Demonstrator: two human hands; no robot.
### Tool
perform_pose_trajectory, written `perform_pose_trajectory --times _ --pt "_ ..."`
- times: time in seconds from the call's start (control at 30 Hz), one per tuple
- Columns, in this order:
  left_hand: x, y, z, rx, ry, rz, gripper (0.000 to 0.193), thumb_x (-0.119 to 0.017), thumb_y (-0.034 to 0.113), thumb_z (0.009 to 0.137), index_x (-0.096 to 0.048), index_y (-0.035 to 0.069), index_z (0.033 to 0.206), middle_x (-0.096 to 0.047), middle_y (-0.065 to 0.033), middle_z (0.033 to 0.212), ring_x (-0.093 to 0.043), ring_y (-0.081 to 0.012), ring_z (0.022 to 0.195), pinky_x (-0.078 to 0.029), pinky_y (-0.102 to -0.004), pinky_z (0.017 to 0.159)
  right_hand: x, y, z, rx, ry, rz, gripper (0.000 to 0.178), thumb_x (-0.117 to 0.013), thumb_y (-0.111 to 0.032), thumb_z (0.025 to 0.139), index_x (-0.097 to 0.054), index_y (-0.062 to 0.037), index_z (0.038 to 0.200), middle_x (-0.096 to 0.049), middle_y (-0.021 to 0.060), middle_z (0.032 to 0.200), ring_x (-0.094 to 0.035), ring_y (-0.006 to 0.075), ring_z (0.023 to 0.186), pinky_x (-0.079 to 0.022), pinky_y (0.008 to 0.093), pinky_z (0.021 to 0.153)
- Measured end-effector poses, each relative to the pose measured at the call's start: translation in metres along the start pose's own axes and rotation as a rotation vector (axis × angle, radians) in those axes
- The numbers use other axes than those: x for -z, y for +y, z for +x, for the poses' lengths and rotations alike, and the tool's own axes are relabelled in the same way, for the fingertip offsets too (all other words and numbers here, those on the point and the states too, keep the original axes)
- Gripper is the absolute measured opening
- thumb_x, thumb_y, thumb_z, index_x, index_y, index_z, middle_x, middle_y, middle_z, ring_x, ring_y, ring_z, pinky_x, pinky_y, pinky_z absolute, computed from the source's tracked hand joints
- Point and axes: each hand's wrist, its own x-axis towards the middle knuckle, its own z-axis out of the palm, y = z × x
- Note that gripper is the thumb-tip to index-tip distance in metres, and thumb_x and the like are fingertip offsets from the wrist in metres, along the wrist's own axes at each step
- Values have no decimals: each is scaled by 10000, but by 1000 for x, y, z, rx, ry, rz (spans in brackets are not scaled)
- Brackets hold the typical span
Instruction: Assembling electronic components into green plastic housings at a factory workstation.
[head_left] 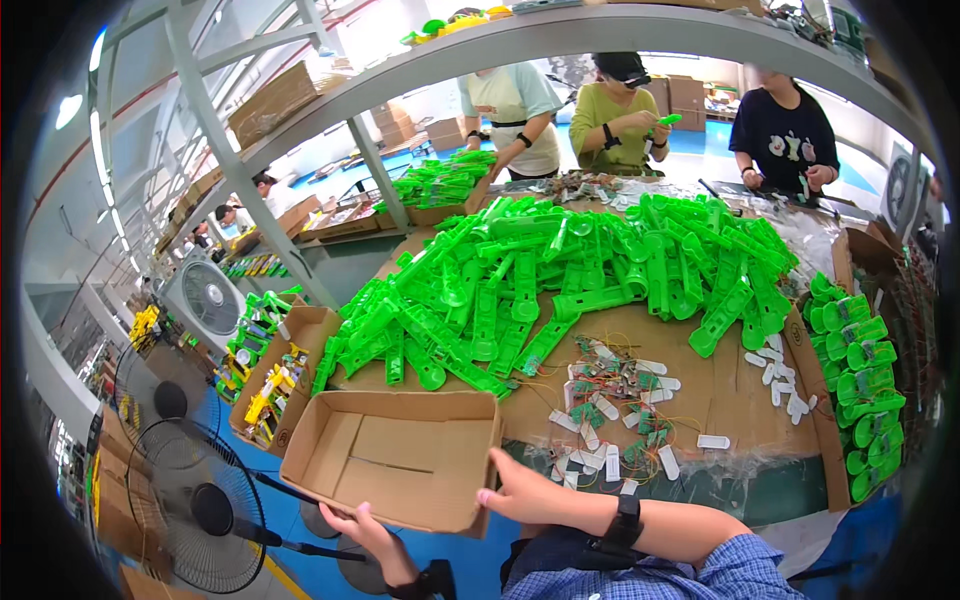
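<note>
Between my hands is a shallow open cardboard box [345, 455], its inside bare, tilted a little near the table's front left. My left hand [368, 535] supports it from below at the near edge, some fingers hidden underneath. At the box's right end, my right hand [528, 492] grips the wall with the thumb outside. Just beyond the box lies a large heap of bright green plastic casings [485, 320]. Right of my right hand are small green circuit boards [650, 425] with thin wires and white plastic pieces [612, 462].
At the right, a row of green casings [868, 385] stands along a cardboard edge. Yellow and green parts fill a box [312, 330] at the left. Standing fans [195, 510] are close by on the left. Several people work across the table beneath an overhead shelf [560, 35].
</note>
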Motion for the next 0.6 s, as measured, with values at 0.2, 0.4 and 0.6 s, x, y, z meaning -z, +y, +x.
perform_pose_trajectory --times 0.2,0.4,0.6 --pt "7 -45 51 52 -45 102 625 -367 22 752 -129 -1 1329 -192 -182 1369 -285 -276 1228 -267 -364 996 52 0 -29 -140 -283 210 597 -524 -309 856 -272 27 1280 -496 201 1148 -565 239 973 -448 331 816" --pt "-19 -58 61 20 57 137 545 -408 50 740 -269 -41 1260 -366 -181 1224 -437 -257 1050 -376 -344 883 121 41 -78 -341 -54 588 422 -496 -194 882 -368 -7 1237 -492 103 1151 -530 145 964 -447 274 782" --pt "5 -48 57 -109 178 253 490 -388 123 851 -249 -68 1279 -313 -198 1309 -319 -280 1218 -255 -362 1009 188 92 -120 -284 498 229 426 -563 -211 835 -422 27 1160 -574 104 995 -563 165 856 -466 308 731"
